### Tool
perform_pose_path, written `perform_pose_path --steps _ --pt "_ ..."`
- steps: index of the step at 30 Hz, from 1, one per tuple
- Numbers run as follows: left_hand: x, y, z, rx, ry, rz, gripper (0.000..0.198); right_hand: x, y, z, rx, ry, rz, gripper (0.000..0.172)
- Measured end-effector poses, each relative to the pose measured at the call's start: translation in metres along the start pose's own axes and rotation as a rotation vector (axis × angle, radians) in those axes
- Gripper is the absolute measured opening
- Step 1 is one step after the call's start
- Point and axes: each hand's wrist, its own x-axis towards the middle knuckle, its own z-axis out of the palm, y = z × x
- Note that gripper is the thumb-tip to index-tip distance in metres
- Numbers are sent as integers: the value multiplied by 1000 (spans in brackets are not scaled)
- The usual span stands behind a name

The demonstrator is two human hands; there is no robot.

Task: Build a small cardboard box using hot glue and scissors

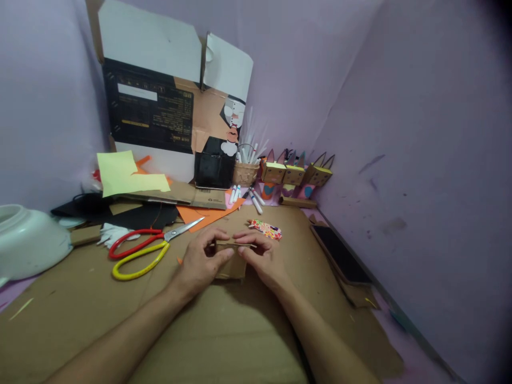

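Observation:
A small brown cardboard box (231,271) sits between my two hands on the cardboard work surface (224,330). My left hand (203,258) is wrapped round its left side, the thumb on the near face and the fingers over the top edge. From the right, my right hand (262,256) pinches the top edge the same way. Just beyond the right hand lies a flower-patterned object (266,229), its kind unclear. Left of my hands rest open scissors (166,237) with one red and one yellow handle.
A white ceramic bowl-like vessel (32,242) stands at far left, a phone-like dark slab (340,253) along the right wall. Behind are a printed cardboard box (156,106), yellow paper (120,173), a basket (245,175) of pens, loose markers (256,201) and several eared cardboard figures (295,175).

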Motion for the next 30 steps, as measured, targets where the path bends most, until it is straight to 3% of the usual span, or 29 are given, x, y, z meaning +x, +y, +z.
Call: perform_pose_path --steps 2,3,7,10,15,20,23,25,26,28,30 --pt "0 0 0 -57 18 -44 23 -1 0 0 7 -18 20 11" --pt "0 1 0 -104 31 -91 26 -2 0 0 36 -41 47 19" --pt "3 8 0 -474 100 -312 39 -7 2 2 256 -184 162 78" --pt "5 14 -1 -698 120 -375 39 -10 6 5 399 -167 188 98" --pt "0 19 2 -828 109 -398 37 -12 12 16 557 -31 264 106" --pt "-11 17 17 -840 45 -426 35 -16 1 27 683 53 261 85" --pt "-10 20 15 -632 -60 -416 39 -16 -5 25 694 119 291 77" --pt "-5 25 2 -310 -143 -341 41 -15 -7 19 701 165 319 74" --pt "-2 28 -9 -87 -146 -261 37 -14 -7 16 707 188 331 72" --pt "4 30 -37 352 -46 -127 23 -12 -8 8 721 234 343 67" --pt "7 25 -68 705 4 -113 23 -9 -9 2 735 270 345 62"
